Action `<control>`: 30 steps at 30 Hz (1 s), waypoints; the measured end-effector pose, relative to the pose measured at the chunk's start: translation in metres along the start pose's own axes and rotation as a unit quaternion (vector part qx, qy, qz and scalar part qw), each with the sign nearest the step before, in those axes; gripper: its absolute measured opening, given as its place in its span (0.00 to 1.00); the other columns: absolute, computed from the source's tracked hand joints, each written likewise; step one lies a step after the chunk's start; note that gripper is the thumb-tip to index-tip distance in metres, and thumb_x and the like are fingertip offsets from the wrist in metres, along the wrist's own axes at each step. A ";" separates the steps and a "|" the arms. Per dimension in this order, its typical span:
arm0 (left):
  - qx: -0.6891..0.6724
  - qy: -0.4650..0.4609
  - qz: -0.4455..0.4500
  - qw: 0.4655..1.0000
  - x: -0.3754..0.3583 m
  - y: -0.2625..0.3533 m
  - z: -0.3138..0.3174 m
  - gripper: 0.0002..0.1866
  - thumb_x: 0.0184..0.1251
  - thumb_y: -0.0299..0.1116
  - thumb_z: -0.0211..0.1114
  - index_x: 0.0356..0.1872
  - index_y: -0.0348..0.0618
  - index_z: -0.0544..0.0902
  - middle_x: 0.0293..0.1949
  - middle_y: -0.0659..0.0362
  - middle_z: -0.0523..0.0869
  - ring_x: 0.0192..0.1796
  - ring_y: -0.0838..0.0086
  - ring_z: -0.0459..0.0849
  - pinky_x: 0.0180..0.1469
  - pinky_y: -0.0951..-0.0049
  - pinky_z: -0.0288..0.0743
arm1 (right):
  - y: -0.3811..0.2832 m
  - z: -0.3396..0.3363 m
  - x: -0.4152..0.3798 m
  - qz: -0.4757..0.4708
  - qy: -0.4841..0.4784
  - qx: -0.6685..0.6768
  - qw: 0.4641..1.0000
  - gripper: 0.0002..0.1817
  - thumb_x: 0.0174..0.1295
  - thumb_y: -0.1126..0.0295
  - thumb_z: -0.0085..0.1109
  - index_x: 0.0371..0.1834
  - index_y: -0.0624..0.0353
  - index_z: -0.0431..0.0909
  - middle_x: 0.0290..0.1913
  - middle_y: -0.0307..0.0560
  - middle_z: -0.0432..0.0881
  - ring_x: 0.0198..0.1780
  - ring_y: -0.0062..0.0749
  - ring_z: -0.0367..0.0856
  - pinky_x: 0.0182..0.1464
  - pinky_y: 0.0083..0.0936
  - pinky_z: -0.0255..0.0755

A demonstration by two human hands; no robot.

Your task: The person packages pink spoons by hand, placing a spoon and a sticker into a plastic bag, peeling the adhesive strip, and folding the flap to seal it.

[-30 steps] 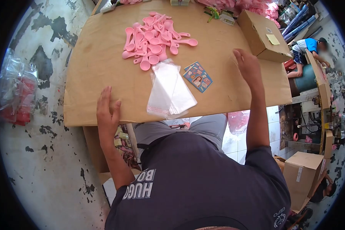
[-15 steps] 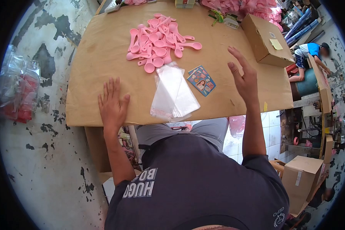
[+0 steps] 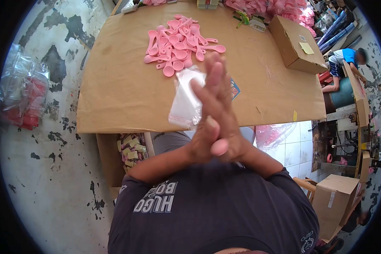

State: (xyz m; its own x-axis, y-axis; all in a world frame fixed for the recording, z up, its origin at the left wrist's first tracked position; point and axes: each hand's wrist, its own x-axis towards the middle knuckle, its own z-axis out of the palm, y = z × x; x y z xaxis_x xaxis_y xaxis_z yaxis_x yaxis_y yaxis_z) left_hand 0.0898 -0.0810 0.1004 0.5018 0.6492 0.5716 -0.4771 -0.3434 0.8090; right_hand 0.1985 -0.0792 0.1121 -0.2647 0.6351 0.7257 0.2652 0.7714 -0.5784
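Palm to palm, my left hand [image 3: 202, 142] and my right hand [image 3: 230, 129] meet in front of my chest, near the table's front edge. Their fingers are stretched out and smeared by motion, and no object shows between them. Behind the hands lies a stack of clear plastic bags [image 3: 185, 95], its right part hidden. A blue printed card [image 3: 235, 89] peeks out at their right, mostly covered. Beyond the bags is a heap of pink measuring spoons [image 3: 180, 44] on the paper-covered table [image 3: 118, 84].
A cardboard box [image 3: 296, 46] sits at the table's right, with pink bagged goods [image 3: 279, 12] behind it. Bagged items [image 3: 23, 93] lie at the far left. Another person [image 3: 343, 59] works at the far right. A second carton [image 3: 334, 194] stands at lower right.
Both hands have left their places, the left flat on the table and the right raised above it, and come together at the middle. The view has shifted slightly.
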 end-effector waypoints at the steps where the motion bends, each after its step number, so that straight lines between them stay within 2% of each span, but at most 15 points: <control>1: -0.014 -0.022 -0.015 1.000 0.000 -0.002 0.009 0.49 0.82 0.65 0.41 0.84 0.37 0.35 0.86 0.45 0.35 0.87 0.53 0.35 0.84 0.54 0.29 | 0.001 -0.010 0.004 -0.004 0.022 -0.037 0.999 0.60 0.69 0.21 0.26 0.84 0.69 0.52 0.87 0.66 0.34 0.88 0.59 0.31 0.83 0.56 0.23; 4: -0.025 -0.065 -0.053 0.996 -0.001 -0.006 0.028 0.52 0.81 0.67 0.40 0.84 0.36 0.29 0.86 0.45 0.30 0.87 0.54 0.32 0.84 0.54 0.26 | 0.009 -0.027 0.027 -0.097 0.105 -0.057 0.988 0.59 0.70 0.22 0.25 0.86 0.68 0.46 0.88 0.63 0.34 0.88 0.54 0.26 0.83 0.50 0.21; 6: -0.041 -0.095 -0.034 0.994 0.003 -0.016 0.031 0.52 0.81 0.66 0.39 0.84 0.36 0.29 0.86 0.45 0.28 0.87 0.55 0.29 0.84 0.55 0.26 | -0.034 -0.018 0.052 0.070 0.285 -0.057 0.954 0.61 0.67 0.18 0.15 0.87 0.61 0.31 0.88 0.61 0.34 0.88 0.51 0.31 0.84 0.46 0.23; 11: -0.071 -0.065 -0.042 0.995 0.005 -0.006 0.025 0.51 0.81 0.67 0.37 0.84 0.37 0.29 0.86 0.44 0.27 0.87 0.55 0.26 0.84 0.56 0.26 | 0.020 -0.035 0.010 -0.082 0.142 -0.128 0.978 0.62 0.65 0.17 0.16 0.88 0.60 0.31 0.88 0.63 0.33 0.88 0.52 0.30 0.84 0.47 0.22; 12: -0.066 -0.066 -0.042 0.995 0.011 -0.006 0.019 0.51 0.81 0.67 0.37 0.84 0.37 0.29 0.86 0.44 0.27 0.87 0.55 0.26 0.84 0.56 0.26 | 0.030 0.011 0.008 -0.132 0.247 -0.026 0.960 0.60 0.71 0.24 0.31 0.85 0.72 0.42 0.87 0.69 0.33 0.88 0.61 0.26 0.83 0.53 0.25; 13: -0.070 -0.037 0.031 0.996 0.022 -0.009 0.010 0.52 0.80 0.69 0.35 0.84 0.38 0.29 0.86 0.45 0.27 0.87 0.56 0.27 0.84 0.56 0.26 | 0.016 -0.007 -0.009 -0.099 0.078 -0.071 0.990 0.60 0.68 0.21 0.35 0.85 0.66 0.49 0.87 0.71 0.32 0.87 0.62 0.24 0.82 0.60 0.21; 16: -0.078 0.020 0.178 0.981 0.041 -0.005 -0.007 0.54 0.76 0.74 0.30 0.84 0.41 0.29 0.86 0.46 0.27 0.88 0.56 0.28 0.84 0.56 0.27 | -0.012 0.018 -0.023 -0.042 0.038 -0.048 0.997 0.57 0.65 0.17 0.32 0.84 0.51 0.61 0.86 0.71 0.34 0.87 0.64 0.23 0.78 0.69 0.16; 19: -0.136 0.017 0.080 0.987 0.030 0.000 -0.008 0.57 0.74 0.77 0.34 0.84 0.41 0.30 0.86 0.46 0.29 0.88 0.57 0.29 0.85 0.53 0.29 | -0.002 0.014 -0.013 -0.021 0.049 -0.075 0.996 0.55 0.66 0.19 0.30 0.81 0.53 0.68 0.87 0.66 0.40 0.88 0.63 0.30 0.80 0.66 0.22; 22: -0.186 -0.047 -0.219 0.957 -0.018 -0.041 0.013 0.55 0.76 0.74 0.39 0.85 0.45 0.28 0.86 0.48 0.28 0.87 0.61 0.27 0.85 0.54 0.33 | 0.016 -0.026 0.000 0.011 0.110 -0.134 0.985 0.51 0.72 0.26 0.33 0.80 0.60 0.67 0.83 0.64 0.58 0.86 0.62 0.47 0.83 0.53 0.36; 23: -0.186 -0.047 -0.223 0.956 -0.021 -0.040 0.018 0.55 0.76 0.74 0.39 0.85 0.45 0.28 0.86 0.48 0.28 0.87 0.61 0.27 0.85 0.54 0.33 | 0.019 -0.039 -0.001 0.045 0.140 -0.135 0.980 0.48 0.75 0.31 0.36 0.79 0.64 0.67 0.81 0.63 0.62 0.85 0.60 0.50 0.82 0.53 0.42; 25: -0.246 -0.099 -0.180 0.947 -0.020 -0.035 0.027 0.47 0.81 0.63 0.49 0.86 0.45 0.44 0.84 0.45 0.55 0.86 0.62 0.49 0.83 0.55 0.47 | 0.038 -0.076 -0.004 0.055 0.190 -0.175 0.965 0.41 0.77 0.39 0.43 0.75 0.66 0.70 0.75 0.62 0.72 0.81 0.58 0.61 0.80 0.50 0.53; 26: -0.250 -0.100 -0.181 0.946 -0.018 -0.028 0.018 0.47 0.81 0.63 0.49 0.86 0.45 0.44 0.84 0.45 0.55 0.86 0.62 0.49 0.83 0.55 0.47 | 0.042 -0.093 -0.009 0.096 0.204 -0.222 0.949 0.32 0.79 0.47 0.48 0.72 0.64 0.74 0.73 0.62 0.74 0.78 0.56 0.66 0.78 0.47 0.57; 28: -0.139 -0.312 -0.283 0.896 -0.015 -0.009 -0.017 0.32 0.83 0.52 0.55 0.79 0.44 0.70 0.67 0.49 0.84 0.73 0.64 0.77 0.77 0.56 0.64 | 0.054 -0.115 -0.022 0.095 0.235 -0.371 0.893 0.23 0.78 0.57 0.56 0.65 0.62 0.81 0.65 0.61 0.81 0.70 0.53 0.77 0.72 0.44 0.66; 29: -0.074 -0.268 -0.171 0.945 -0.016 -0.005 -0.020 0.19 0.80 0.41 0.62 0.61 0.40 0.87 0.47 0.55 0.93 0.52 0.65 0.91 0.67 0.59 0.76 | 0.053 -0.122 -0.028 0.155 0.233 -0.360 0.890 0.21 0.76 0.58 0.59 0.61 0.62 0.83 0.61 0.59 0.84 0.65 0.51 0.81 0.67 0.42 0.70; 30: -0.077 -0.268 -0.172 0.945 -0.018 -0.005 -0.027 0.19 0.80 0.41 0.62 0.61 0.40 0.87 0.47 0.55 0.93 0.52 0.65 0.91 0.67 0.59 0.76 | 0.051 -0.124 -0.033 0.216 0.229 -0.347 0.883 0.18 0.74 0.60 0.62 0.57 0.62 0.85 0.56 0.58 0.87 0.59 0.49 0.85 0.63 0.40 0.74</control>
State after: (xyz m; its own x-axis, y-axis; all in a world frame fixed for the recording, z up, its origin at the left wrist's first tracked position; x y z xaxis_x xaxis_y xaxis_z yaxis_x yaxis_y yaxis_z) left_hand 0.0639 -0.0724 0.0820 0.9203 0.2527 0.2986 -0.2973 -0.0443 0.9537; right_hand 0.3354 -0.0653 0.1049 0.3617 0.6588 0.6596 0.7960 0.1501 -0.5864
